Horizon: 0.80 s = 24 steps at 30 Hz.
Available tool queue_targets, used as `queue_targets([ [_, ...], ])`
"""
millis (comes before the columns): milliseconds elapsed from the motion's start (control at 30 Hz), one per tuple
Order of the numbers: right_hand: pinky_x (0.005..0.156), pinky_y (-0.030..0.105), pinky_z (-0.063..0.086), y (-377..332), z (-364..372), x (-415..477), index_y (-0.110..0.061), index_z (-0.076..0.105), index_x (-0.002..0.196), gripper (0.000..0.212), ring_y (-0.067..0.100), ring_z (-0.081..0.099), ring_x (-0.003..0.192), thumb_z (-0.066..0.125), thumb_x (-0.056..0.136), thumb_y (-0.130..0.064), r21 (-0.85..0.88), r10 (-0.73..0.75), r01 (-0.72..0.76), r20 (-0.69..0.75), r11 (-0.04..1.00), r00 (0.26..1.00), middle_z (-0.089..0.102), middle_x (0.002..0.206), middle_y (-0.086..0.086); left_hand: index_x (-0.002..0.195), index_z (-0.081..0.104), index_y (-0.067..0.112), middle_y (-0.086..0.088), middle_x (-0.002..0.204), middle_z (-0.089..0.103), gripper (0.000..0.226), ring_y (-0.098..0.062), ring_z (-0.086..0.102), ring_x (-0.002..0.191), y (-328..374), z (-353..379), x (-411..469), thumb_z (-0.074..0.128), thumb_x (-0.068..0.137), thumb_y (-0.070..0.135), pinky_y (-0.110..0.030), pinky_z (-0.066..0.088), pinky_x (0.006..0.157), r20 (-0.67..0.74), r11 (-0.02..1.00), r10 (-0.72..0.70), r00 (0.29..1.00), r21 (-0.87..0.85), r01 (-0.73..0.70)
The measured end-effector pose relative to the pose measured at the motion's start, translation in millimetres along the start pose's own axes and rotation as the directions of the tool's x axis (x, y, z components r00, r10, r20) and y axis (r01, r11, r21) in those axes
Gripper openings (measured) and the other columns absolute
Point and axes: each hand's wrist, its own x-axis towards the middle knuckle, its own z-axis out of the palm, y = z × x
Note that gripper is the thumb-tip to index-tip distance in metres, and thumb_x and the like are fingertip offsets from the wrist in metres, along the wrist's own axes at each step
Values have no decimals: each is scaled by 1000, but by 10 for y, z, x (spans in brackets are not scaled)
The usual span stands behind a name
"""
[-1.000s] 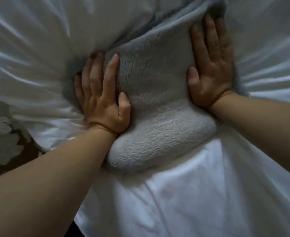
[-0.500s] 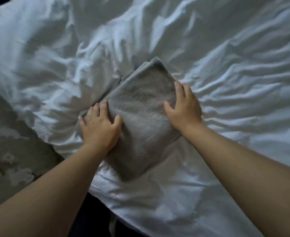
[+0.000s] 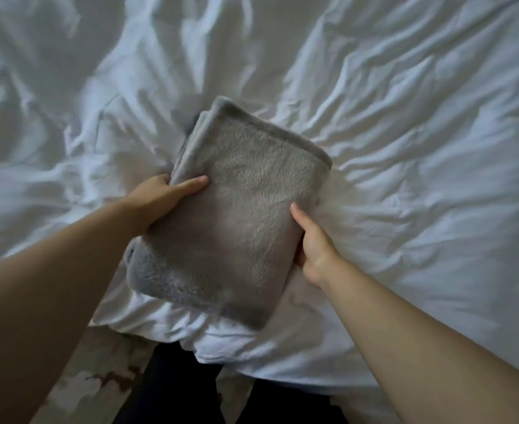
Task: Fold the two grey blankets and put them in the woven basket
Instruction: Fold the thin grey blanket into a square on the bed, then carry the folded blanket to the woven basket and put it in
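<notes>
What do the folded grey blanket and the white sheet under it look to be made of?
Grey blanket: looks like plush synthetic fleece with a matte finish. It shows a short fuzzy pile, and its folded layers are thick with rounded edges.
White sheet: seems a thin, smooth woven fabric, maybe cotton, with a slight sheen. It lies in many fine, sharp creases. The exact fibre cannot be told.

A grey fleece blanket (image 3: 237,209), folded into a thick rectangle, lies skewed over rumpled white bedding (image 3: 405,148).
</notes>
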Motion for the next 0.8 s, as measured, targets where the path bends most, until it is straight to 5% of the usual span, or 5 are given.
queue_targets([
  [133,97,45,49,19,75,-40,-10,62,122,51,26,66,106,74,78,-32,32,2,-3,38,999,999,69,116,11,110,67,16,-9,100,73,98,-29,69,90,54,-33,-103,76,34,76,-43,53,89,183,958,-127,975,-234,169],
  [300,93,51,51,-174,23,-405,-8,62,122,52,32,67,101,76,75,-24,24,-67,67,23,997,997,70,111,16,108,68,16,-9,87,76,69,-28,72,84,72,-51,-478,77,56,61,-35,54,75,271,881,-152,951,-398,254],
  [400,89,53,53,-351,-55,-793,-9,64,117,48,35,69,97,77,73,-23,-17,-163,165,76,986,984,71,107,18,111,66,17,-12,97,74,78,-27,72,87,31,-111,-939,78,48,61,-37,54,77,347,816,-104,932,-507,280],
  [633,77,42,57,-694,-139,-1859,-6,65,114,39,34,70,96,69,82,-28,-81,-263,324,417,943,870,72,105,18,82,79,13,-14,83,75,35,-25,73,71,50,-263,-2405,73,61,39,-30,57,56,70,547,30,997,-836,42],
  [800,67,31,58,-653,242,-2612,-9,67,112,41,27,72,93,69,76,-29,-106,-237,393,646,913,726,74,103,13,103,73,6,-20,99,72,64,-34,69,91,-215,-462,-3504,85,50,39,-45,53,88,-291,452,-63,955,-861,-233],
])
